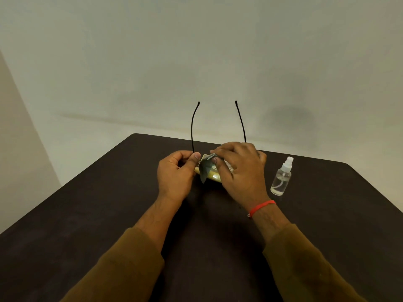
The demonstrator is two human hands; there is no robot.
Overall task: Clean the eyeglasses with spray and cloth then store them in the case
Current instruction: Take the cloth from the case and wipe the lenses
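Above the middle of the dark table, my left hand pinches the eyeglasses at their left hinge. The two thin black temple arms point up and away from me. My right hand presses a grey-green cloth against the lens area, and my fingers and the cloth hide the lenses. Just beneath the hands lies a yellowish object, possibly the case, mostly covered. A small clear spray bottle with a white nozzle stands upright to the right of my right hand, apart from it.
The dark table fills the lower view, with its far edge just beyond the hands and its corners at left and right. A pale wall rises behind it. My right wrist wears a red thread band.
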